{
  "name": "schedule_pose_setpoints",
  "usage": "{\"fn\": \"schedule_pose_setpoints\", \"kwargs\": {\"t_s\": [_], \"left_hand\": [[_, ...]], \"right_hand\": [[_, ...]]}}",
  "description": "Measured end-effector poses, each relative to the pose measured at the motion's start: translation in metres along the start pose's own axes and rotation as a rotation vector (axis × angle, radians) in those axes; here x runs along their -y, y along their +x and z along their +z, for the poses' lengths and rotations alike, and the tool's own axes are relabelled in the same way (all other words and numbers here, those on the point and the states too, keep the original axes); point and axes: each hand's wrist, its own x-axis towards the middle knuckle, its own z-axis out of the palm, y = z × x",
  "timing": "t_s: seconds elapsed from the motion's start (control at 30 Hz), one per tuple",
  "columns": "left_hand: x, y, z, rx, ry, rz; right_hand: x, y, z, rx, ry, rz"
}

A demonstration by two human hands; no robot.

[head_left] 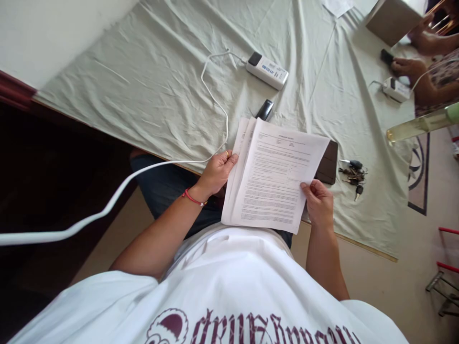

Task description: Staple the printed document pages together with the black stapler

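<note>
Holding a stack of printed papers (pixel 274 177) at the near edge of a cloth-covered table (pixel 150 76), both hands gripping. Left hand (pixel 216 172) clamping the stack's left edge, fingers curling behind, thumb lying on top. Right hand (pixel 318 203) pinching the lower right corner, thumb on the front sheet. At least three sheets fanning out at the top left.

Just beyond the right fingers: one dark wallet (pixel 328 165) partly under the papers, then one bunch of keys (pixel 353 176). Past the top of the stack, one black phone (pixel 264 110) peeking out. Farther on, one white power bank (pixel 267 70), its white cable (pixel 215 95) trailing back past the left fingers.

Far right: another person's hand (pixel 409 67) resting beside a second white power bank (pixel 396 89).
</note>
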Motion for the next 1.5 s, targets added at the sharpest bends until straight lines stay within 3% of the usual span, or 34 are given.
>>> {"fn": "schedule_pose_setpoints", "kwargs": {"t_s": [0.2,0.4,0.8,1.17,1.5], "left_hand": [[0.0,0.001,0.001,0.056,-0.113,-0.046],[-0.001,0.002,0.001,0.031,-0.13,-0.058],[0.002,0.003,0.005,0.004,-0.135,-0.039],[0.0,0.004,0.001,0.015,-0.091,-0.031],[-0.004,0.005,0.001,0.033,-0.191,-0.108]], "right_hand": [[0.0,0.001,-0.015,-0.136,-0.031,-0.009],[-0.001,0.004,-0.029,-0.199,-0.023,-0.029],[0.0,0.001,-0.016,-0.106,0.095,0.04],[0.0,-0.001,-0.01,-0.062,0.043,0.051],[0.004,0.002,-0.012,-0.184,0.113,0.067]]}}
